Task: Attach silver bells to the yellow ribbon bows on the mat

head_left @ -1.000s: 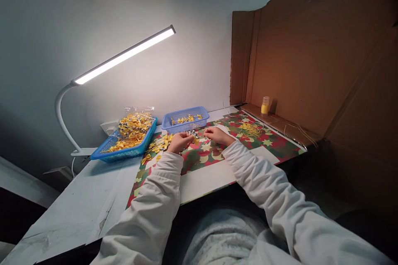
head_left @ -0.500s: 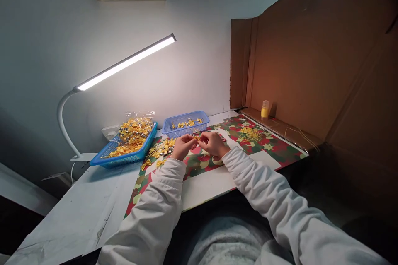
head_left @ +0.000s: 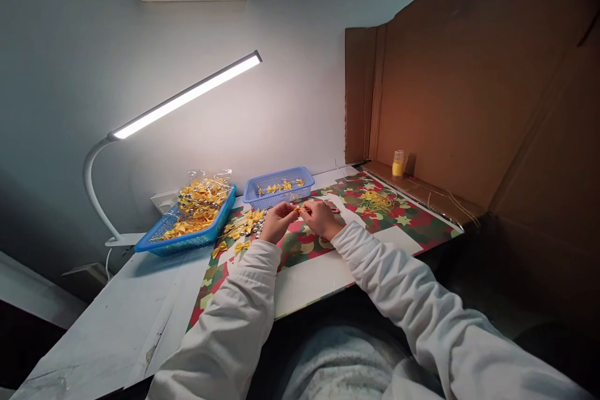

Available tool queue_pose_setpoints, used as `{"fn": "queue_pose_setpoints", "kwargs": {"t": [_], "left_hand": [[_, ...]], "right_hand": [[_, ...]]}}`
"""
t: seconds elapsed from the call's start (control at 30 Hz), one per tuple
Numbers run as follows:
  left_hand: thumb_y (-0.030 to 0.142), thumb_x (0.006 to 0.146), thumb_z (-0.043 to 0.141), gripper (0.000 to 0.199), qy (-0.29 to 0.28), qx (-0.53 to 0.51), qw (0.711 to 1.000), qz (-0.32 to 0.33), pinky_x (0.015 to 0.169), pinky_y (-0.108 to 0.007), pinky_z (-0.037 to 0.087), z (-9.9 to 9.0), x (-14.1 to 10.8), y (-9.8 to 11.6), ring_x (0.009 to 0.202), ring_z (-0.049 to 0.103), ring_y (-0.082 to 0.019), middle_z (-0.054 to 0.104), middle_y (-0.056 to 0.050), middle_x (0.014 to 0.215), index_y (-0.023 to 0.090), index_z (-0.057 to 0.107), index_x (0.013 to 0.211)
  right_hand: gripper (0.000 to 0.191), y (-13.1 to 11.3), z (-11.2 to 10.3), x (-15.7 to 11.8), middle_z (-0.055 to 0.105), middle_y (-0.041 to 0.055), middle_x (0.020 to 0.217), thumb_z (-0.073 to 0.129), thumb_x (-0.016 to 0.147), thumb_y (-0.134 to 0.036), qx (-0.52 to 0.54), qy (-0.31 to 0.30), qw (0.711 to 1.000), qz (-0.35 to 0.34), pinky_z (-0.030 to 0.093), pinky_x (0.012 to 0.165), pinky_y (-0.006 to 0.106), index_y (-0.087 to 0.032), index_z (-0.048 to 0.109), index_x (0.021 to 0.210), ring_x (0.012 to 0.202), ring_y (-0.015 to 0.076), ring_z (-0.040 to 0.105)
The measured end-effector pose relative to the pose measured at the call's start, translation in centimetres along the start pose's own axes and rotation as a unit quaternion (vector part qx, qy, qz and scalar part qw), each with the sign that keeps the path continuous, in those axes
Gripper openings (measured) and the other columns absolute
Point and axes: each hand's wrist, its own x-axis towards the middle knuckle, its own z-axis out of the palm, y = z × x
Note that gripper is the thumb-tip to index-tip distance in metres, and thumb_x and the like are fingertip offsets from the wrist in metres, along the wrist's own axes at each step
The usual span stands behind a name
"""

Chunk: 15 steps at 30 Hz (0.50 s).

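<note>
My left hand [head_left: 277, 223] and my right hand [head_left: 320, 219] meet over the patterned sheet [head_left: 300, 257], fingertips pinched together. Between them is a small yellow ribbon bow [head_left: 299, 209], mostly covered by the fingers. Both hands seem to grip it. Just left of my left hand lies a loose pile of yellow bows [head_left: 248, 222] with silver bells and thin stems. Two single bows [head_left: 219, 249] rest nearer to me, beside that pile.
Behind my hands stands a light-blue basket [head_left: 280, 199] with several bows; a blue basket [head_left: 187, 242] heaped with bows and bells is at left. A lamp [head_left: 187, 95] hangs above. Yellow strings [head_left: 376, 201] lie at right, near a small yellow bottle [head_left: 398, 164] and a cardboard wall [head_left: 459, 94].
The fingertips have shifted slightly around the bow, and my right hand's fingers have closed closer together. The view has moved a little; the baskets and pile stay put.
</note>
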Motion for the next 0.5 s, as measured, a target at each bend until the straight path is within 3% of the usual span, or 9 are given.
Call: {"fn": "queue_pose_setpoints", "kwargs": {"t": [0.17,0.27,0.5], "left_hand": [[0.041,0.065,0.065,0.026,0.027,0.098,0.994,0.05,0.056,-0.022,0.04,0.2,-0.5,0.8,0.055,0.05,-0.01,0.058,0.001,0.06,0.016,0.055,0.068],[0.035,0.07,0.06,0.019,0.046,0.213,0.97,0.104,0.054,-0.022,0.037,0.3,-0.9,1.3,0.052,0.045,-0.01,0.054,0.002,0.057,0.018,0.053,0.064],[0.032,0.079,0.051,0.022,0.005,0.31,0.941,0.138,0.058,-0.024,0.034,0.1,-0.8,1.5,0.054,0.047,-0.013,0.056,-0.001,0.057,0.018,0.058,0.062]], "right_hand": [[0.016,0.0,0.3,0.1,0.061,0.0023,0.062,0.052,0.077,-0.022,0.038,0.021,0.999,0.01,0.027,0.055,0.024,-0.017,0.059,0.063,0.058,0.0129,0.047],[0.014,0.2,0.4,0.1,0.06,0.002,0.061,0.053,0.075,-0.02,0.021,0.03,0.999,-0.005,0.027,0.057,0.025,-0.017,0.058,0.063,0.058,0.0131,0.046],[0.015,0.4,0.3,-0.1,0.06,0.0028,0.064,0.05,0.079,-0.019,-0.033,0.03,0.998,-0.054,0.027,0.062,0.026,-0.017,0.057,0.065,0.061,0.0138,0.048]]}}
